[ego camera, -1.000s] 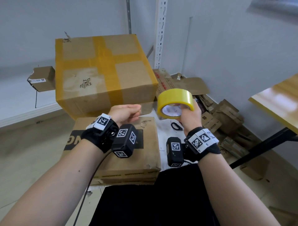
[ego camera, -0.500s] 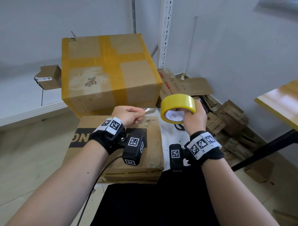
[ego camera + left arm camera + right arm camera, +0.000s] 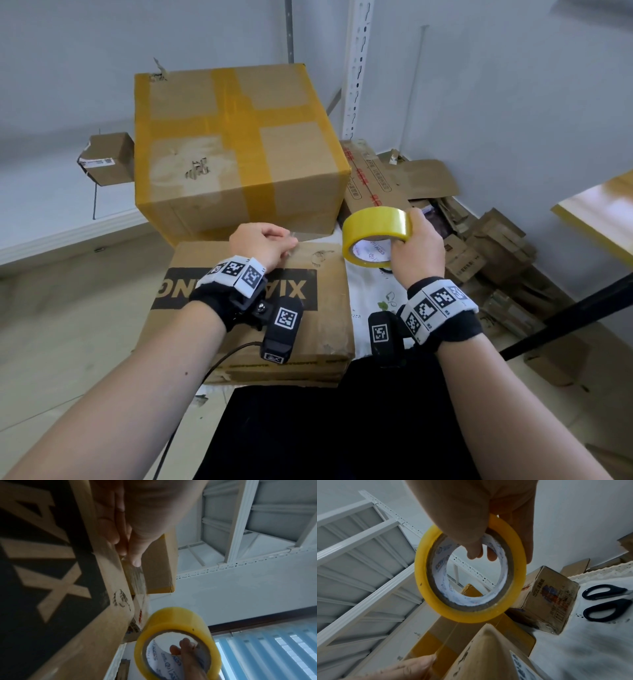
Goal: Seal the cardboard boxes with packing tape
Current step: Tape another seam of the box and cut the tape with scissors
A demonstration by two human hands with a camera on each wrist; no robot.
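Tape drawn out for sealing. Left hand (image 3: 263, 245) pinches the tape end (image 3: 137, 577) at the flat box's (image 3: 329, 308) 12 o'clock edge; right hand (image 3: 416, 253), at 3 o'clock, grips the roll (image 3: 375, 226). Next, judged: press the strip down along the box.

Scissors (image 3: 607, 601) blades cut off right

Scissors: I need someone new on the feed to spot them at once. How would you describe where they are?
Start at the flat cardboard box with the black printed band, under the left hand. Just right of it is a white patterned cloth; the scissors lie there, beyond the tape roll in the right hand. Their black loop handles stand out among brown cardboard.
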